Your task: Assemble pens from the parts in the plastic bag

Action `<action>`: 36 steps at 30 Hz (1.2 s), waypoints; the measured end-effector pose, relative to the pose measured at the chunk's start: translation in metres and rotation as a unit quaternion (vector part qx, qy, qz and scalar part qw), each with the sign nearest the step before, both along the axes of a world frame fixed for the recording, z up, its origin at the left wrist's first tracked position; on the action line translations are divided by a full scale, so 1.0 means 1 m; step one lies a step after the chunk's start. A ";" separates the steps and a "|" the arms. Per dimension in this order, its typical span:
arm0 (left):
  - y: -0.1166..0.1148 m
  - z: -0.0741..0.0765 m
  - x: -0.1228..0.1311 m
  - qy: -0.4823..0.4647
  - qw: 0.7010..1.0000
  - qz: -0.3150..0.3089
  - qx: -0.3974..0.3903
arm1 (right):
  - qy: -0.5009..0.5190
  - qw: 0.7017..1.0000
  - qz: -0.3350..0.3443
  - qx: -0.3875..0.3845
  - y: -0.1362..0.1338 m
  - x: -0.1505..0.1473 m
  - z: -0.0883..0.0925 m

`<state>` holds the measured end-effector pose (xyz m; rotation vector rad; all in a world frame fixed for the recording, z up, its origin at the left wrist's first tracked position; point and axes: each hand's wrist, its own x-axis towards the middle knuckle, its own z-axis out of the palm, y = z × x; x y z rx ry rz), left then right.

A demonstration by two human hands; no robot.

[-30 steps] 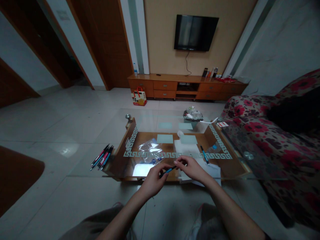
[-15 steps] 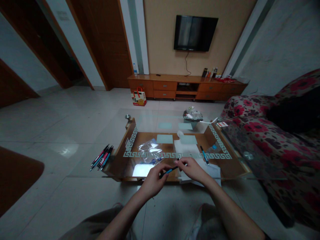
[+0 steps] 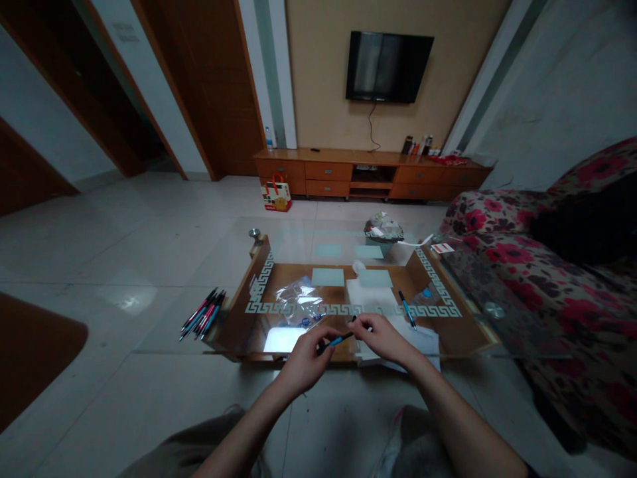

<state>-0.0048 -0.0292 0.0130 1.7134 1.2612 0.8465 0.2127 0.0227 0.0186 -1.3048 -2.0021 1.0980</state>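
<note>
A blue and black pen (image 3: pixel 338 340) is held between my two hands over the near edge of the glass table (image 3: pixel 164 332). My left hand (image 3: pixel 311 355) is closed on its left end. At the pen's dark right end, the fingers of my right hand (image 3: pixel 375 333) are pinched. Another blue and black pen (image 3: pixel 407 310) lies to the right, near white paper (image 3: pixel 423 342). Several pink, blue and black pens (image 3: pixel 203 313) form a pile at the table's left. A clear plastic bag (image 3: pixel 300 299) rests left of centre.
A basket (image 3: pixel 383 229) with plastic in it stands at the table's far side. To the right is a flowered sofa (image 3: pixel 507 229). Beyond the table are a wooden cabinet (image 3: pixel 326 170) and a paper bag (image 3: pixel 276 196) on the floor.
</note>
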 end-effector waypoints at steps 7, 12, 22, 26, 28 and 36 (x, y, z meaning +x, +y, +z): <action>0.001 0.002 0.001 0.001 1.000 0.003 0.006 | 0.019 1.000 0.000 -0.017 -0.002 -0.002 0.006; 0.000 0.000 0.001 -0.001 1.000 0.008 -0.006 | 0.034 0.999 0.016 -0.013 -0.002 0.001 0.001; 0.000 0.002 0.001 -0.009 1.000 0.002 -0.002 | -0.011 0.999 0.023 -0.021 -0.001 -0.001 0.003; 0.000 0.003 0.000 -0.008 1.000 0.000 0.001 | 0.024 0.999 0.027 -0.031 -0.002 0.000 0.002; 0.000 0.003 0.001 -0.005 1.000 -0.002 -0.001 | 0.028 0.999 0.030 -0.034 -0.002 0.001 0.001; 0.000 0.001 0.001 0.000 1.000 0.003 -0.009 | 0.026 0.999 0.013 -0.031 -0.002 0.001 0.001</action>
